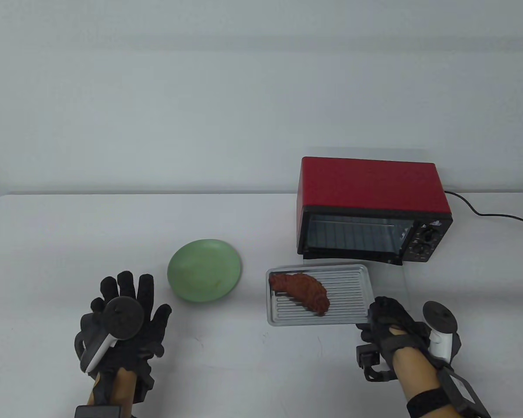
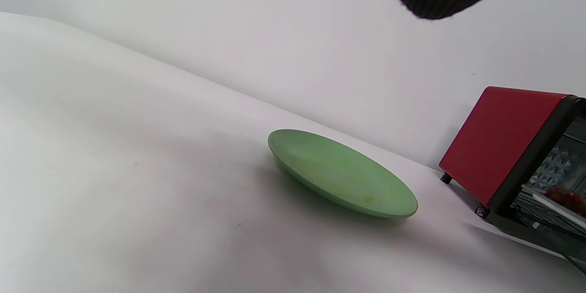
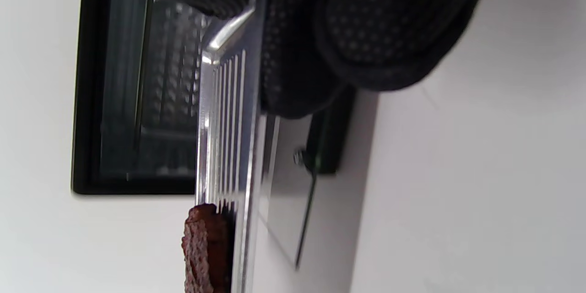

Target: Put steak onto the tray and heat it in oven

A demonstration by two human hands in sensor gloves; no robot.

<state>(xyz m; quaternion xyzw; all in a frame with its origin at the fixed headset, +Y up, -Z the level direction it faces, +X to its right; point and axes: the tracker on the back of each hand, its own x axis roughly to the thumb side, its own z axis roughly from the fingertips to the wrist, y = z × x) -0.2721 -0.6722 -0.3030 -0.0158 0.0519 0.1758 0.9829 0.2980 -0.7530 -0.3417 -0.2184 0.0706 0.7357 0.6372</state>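
Here the right hand (image 1: 390,324) pinches the near right corner of the tray (image 1: 357,274), which carries the steak (image 1: 300,289) just before the oven (image 1: 372,209), while the left hand (image 1: 124,322) lies open, fingers spread.

The red box-shaped oven (image 1: 375,209) stands open, its glass door (image 1: 399,283) flat on the white counter (image 1: 69,235). The ribbed metal tray (image 1: 353,278) sits just near of its mouth. Bare counter lies left of the round green plate (image 1: 204,270).

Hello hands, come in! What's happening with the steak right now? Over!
Right hand has a grip on the tray corner; left hand open, idle. Steak on tray. Oven door open, path clear. Over.
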